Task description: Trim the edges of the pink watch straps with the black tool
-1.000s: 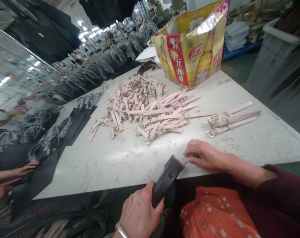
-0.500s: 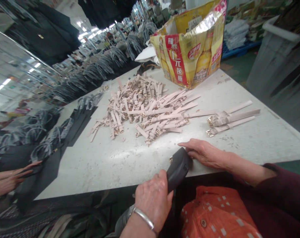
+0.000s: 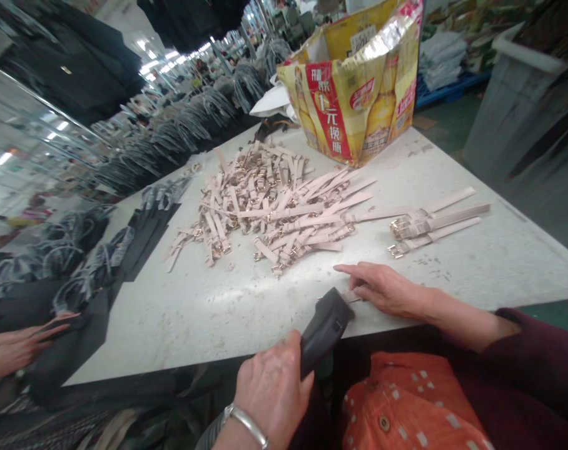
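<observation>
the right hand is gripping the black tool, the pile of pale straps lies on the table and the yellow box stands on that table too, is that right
Not quite: the head view shows the left hand, not the right hand, gripping the black tool. The pile of pale straps lies on the table, and the yellow box stands there too.

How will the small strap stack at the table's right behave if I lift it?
The strap stack may slide apart, as no tie shows around it. It looks fairly stiff, lying straight. The gold buckles likely weight one end.
</observation>
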The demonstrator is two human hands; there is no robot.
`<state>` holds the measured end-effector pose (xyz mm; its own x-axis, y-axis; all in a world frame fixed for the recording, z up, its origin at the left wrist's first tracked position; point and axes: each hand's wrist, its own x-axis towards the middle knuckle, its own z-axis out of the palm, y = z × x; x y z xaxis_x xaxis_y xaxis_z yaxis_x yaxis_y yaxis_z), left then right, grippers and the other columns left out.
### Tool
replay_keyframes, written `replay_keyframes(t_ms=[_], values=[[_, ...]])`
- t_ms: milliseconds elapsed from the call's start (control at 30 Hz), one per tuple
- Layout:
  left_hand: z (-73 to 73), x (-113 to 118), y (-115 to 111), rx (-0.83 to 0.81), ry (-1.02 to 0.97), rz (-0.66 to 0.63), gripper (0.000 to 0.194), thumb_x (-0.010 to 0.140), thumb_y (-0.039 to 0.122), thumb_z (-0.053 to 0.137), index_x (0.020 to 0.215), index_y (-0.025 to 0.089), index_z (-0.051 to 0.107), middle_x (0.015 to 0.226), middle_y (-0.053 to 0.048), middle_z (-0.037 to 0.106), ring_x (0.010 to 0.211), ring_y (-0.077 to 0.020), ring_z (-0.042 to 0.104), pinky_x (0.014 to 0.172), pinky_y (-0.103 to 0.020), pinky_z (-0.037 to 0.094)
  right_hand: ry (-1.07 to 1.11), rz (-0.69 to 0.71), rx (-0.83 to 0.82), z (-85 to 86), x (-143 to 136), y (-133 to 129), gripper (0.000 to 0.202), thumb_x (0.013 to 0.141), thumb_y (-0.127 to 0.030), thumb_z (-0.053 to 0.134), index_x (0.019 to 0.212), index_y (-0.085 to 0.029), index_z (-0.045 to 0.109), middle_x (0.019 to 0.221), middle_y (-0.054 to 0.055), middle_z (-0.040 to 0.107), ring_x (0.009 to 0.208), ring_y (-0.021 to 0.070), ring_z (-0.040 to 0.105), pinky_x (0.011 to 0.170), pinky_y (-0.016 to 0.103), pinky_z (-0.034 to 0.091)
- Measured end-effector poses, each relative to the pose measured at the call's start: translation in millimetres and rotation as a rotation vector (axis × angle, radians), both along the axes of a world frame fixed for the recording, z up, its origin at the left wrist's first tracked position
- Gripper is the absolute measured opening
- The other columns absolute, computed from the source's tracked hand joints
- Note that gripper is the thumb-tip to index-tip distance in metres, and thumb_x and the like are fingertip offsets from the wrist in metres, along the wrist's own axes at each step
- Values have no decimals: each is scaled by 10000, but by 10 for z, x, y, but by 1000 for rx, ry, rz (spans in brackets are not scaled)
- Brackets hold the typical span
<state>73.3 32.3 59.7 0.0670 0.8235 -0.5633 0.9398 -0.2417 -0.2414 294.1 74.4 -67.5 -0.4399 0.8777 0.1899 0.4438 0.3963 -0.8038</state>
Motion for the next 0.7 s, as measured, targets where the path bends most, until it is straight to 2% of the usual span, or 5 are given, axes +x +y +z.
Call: replay_keyframes(t_ms=[167, 367, 500, 600, 700], values=[[-96, 114, 66, 58, -38, -19, 259, 818, 332, 470, 1029, 205, 549, 840, -72, 682, 864, -224, 658, 750, -303, 444, 7, -11, -15, 1, -8, 12, 564, 810, -113, 470, 1360, -181, 369, 886, 43, 635, 838, 179, 545, 809, 323, 425], [-113, -141, 186, 115, -84, 54, 235, 811, 396, 436, 906, 223, 564, 756, -55, 683, 749, -236, 668, 636, -291, 436, -25, -19, -5, 27, -4, 8, 556, 802, -100, 458, 1349, -169, 386, 882, 45, 631, 836, 179, 544, 801, 317, 422], [-79, -336, 133, 105, -105, 82, 259, 809, 428, 429, 880, 218, 561, 735, -47, 679, 724, -218, 663, 628, -272, 426, -41, -14, 7, 35, -5, -2, 512, 809, -111, 465, 1318, -157, 430, 904, 53, 632, 851, 184, 544, 802, 316, 420], [-84, -347, 55, 70, -96, 56, 254, 803, 435, 432, 880, 231, 562, 709, -37, 675, 694, -221, 659, 613, -277, 418, -38, -14, 16, 29, -7, -7, 478, 812, -119, 475, 1289, -156, 463, 919, 58, 635, 867, 188, 546, 805, 318, 420], [-116, -243, 46, 62, -106, 28, 231, 794, 415, 439, 874, 240, 567, 717, -40, 678, 706, -232, 660, 611, -286, 416, -34, -8, 27, 13, -6, -8, 492, 808, -112, 483, 1295, -173, 456, 909, 48, 640, 872, 187, 547, 809, 317, 419]])
